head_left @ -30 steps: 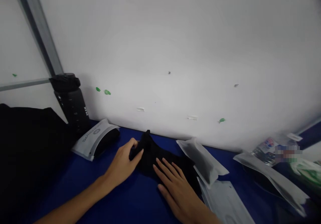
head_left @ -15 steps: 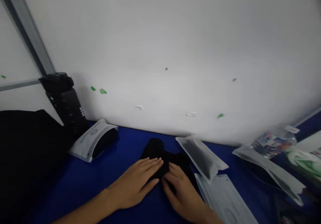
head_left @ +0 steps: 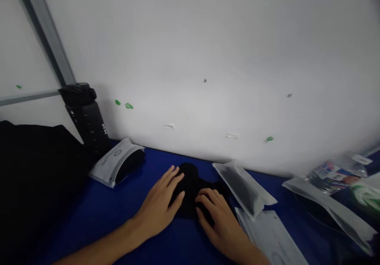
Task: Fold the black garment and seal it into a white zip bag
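A soft black cloth item [head_left: 187, 195] lies on the blue tabletop in front of me, with a rounded end toward the wall. I cannot make out its exact kind. My left hand [head_left: 158, 205] rests along its left edge, fingers stretched and spread, thumb apart. On the right part of the same cloth, my right hand [head_left: 218, 217] has its fingers curled over, and black fabric shows between thumb and fingers. Just right of that hand are a frosted zip pouch [head_left: 246, 188] with something dark inside and a flat frosted pouch [head_left: 273, 235].
At the left, a black bottle [head_left: 89, 124] stands by the white wall [head_left: 192, 51], beside a large black mass [head_left: 35, 178]. A white pouch [head_left: 114, 160] holds something black. Rightward lie another pouch [head_left: 329, 209] and a clear plastic bottle [head_left: 335, 174].
My left hand has slid left off the middle of the black cloth, its fingers now spread at the edge. The right hand stays on the cloth. The view has shifted slightly.
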